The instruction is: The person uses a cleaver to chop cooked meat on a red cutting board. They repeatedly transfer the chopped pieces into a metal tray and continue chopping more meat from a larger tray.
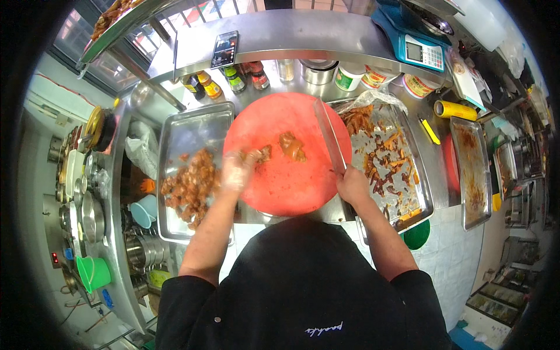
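Observation:
A round red cutting board [280, 192] lies before me on the steel counter. My right hand [351, 184] grips the handle of a cleaver [330, 135], whose blade is over the board's right side. My left hand [236, 170], in a clear plastic glove, is blurred at the board's left edge. Its fingertips are at a small piece of browned meat [264, 154]; whether they hold it is unclear. Another glossy brown piece of meat [292, 147] rests mid-board. Beside my left hand, chopped meat [192, 186] is heaped in a steel tray [197, 118].
To the right, a second tray [422, 197] holds browned meat and scraps under partly drawn-back plastic film [385, 97]. A yellow-handled cutter [429, 130] lies beyond it. Sauce bottles [210, 85] and tubs [350, 78] stand below a shelf bearing a phone [225, 49] and a scale [415, 48].

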A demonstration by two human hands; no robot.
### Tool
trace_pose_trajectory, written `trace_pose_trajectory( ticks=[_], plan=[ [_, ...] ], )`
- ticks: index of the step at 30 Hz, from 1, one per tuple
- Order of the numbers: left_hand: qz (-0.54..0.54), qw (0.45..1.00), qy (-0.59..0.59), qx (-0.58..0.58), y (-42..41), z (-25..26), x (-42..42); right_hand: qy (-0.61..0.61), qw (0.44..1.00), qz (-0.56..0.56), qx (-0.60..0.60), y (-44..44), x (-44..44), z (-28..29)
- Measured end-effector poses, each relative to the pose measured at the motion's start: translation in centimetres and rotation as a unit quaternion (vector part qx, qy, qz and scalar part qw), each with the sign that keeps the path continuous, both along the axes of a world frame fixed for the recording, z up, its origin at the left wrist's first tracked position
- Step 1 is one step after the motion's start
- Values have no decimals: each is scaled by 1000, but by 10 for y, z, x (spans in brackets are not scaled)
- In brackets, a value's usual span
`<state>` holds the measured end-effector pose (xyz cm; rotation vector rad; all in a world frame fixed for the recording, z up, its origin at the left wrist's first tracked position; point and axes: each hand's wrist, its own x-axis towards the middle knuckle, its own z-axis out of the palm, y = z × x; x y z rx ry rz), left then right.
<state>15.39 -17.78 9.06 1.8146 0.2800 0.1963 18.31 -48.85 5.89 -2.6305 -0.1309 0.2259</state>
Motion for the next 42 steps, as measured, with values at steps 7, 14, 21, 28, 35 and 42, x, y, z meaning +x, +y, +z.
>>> trace_pose_trajectory(
  ticks=[7,14,21,28,35,42],
  plan=[
    [145,937,57,313,22,-30,9,29,999,-12,-16,7,2,11],
    [-4,863,58,501,-32,-37,13,31,999,0,-36,4,0,15],
    [-4,850,39,525,19,-48,-7,1,1000,-11,-23,3,-3,13],
    [177,838,152,493,124,-28,-48,21,1000,11,-9,2,-3,11],
    [57,948,54,310,41,5,0,-20,1000,-16,4,1,1,-9],
    [-95,923,208,310,-88,-8,52,21,999,23,-41,8,4,20]
  ],
)
